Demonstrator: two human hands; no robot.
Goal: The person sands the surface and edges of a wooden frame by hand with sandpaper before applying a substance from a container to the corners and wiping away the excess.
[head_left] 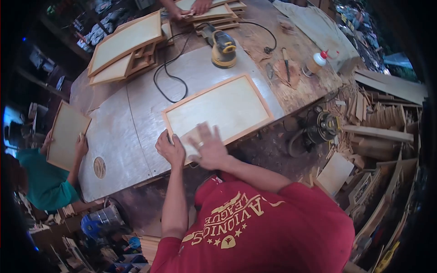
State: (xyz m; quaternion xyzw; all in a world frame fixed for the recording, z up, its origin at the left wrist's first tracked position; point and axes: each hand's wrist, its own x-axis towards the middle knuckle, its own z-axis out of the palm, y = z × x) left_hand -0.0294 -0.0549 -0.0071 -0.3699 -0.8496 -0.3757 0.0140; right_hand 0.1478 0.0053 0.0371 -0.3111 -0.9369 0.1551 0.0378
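A shallow wooden tray-like panel (223, 109) with a pale flat face and a raised orange-brown rim lies in front of me on the table. My left hand (171, 149) grips its near left corner, thumb up along the rim. Over the near edge of the panel, my right hand (209, 148) is spread flat with fingers apart, slightly blurred. Beyond the panel, a yellow and black power sander (223, 48) stands on the table, its dark cord (185, 86) looping to the left.
Similar panels are stacked (127, 43) at the far left. A person in a teal shirt (45, 182) holds another panel (68, 136). Another person's hands (200, 6) rest at a back stack. A red-capped bottle (314, 63) and a thin tool (286, 63) lie right; wood scraps (382, 118) fill the floor.
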